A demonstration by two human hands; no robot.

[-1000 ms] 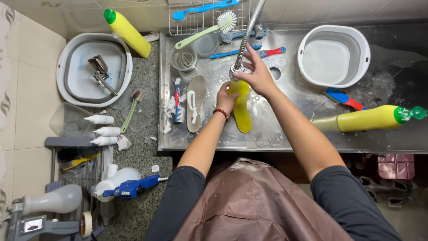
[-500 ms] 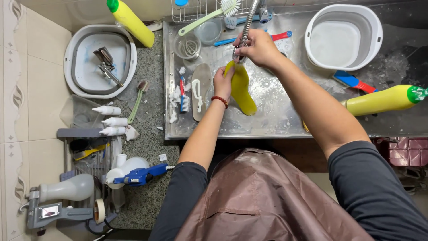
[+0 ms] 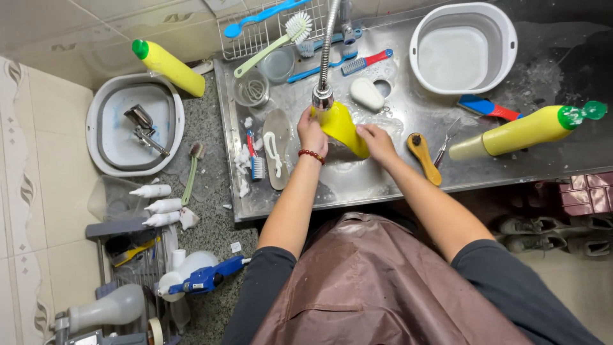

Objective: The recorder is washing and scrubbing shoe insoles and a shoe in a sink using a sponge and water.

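A yellow shoe insole (image 3: pixel 341 128) is held over the steel sink tray (image 3: pixel 408 172), right under the flexible metal faucet head (image 3: pixel 322 97). My left hand (image 3: pixel 311 134), with a red bead bracelet at the wrist, grips the insole's upper end. My right hand (image 3: pixel 378 142) grips its lower end. A grey insole (image 3: pixel 278 147) smeared with white paste lies flat to the left, next to a small red-and-blue brush (image 3: pixel 254 156).
A white basin (image 3: pixel 463 48) stands at the back right, a yellow bottle (image 3: pixel 523 131) lies on the right, a wooden-handled brush (image 3: pixel 424 156) beside my right hand. On the left are a second yellow bottle (image 3: pixel 167 67), a white basin (image 3: pixel 134 124) and white tubes (image 3: pixel 156 204).
My right hand has come off the faucet hose and dropped onto the lower end of the yellow insole. The view has shifted so the sink sits lower in the picture.
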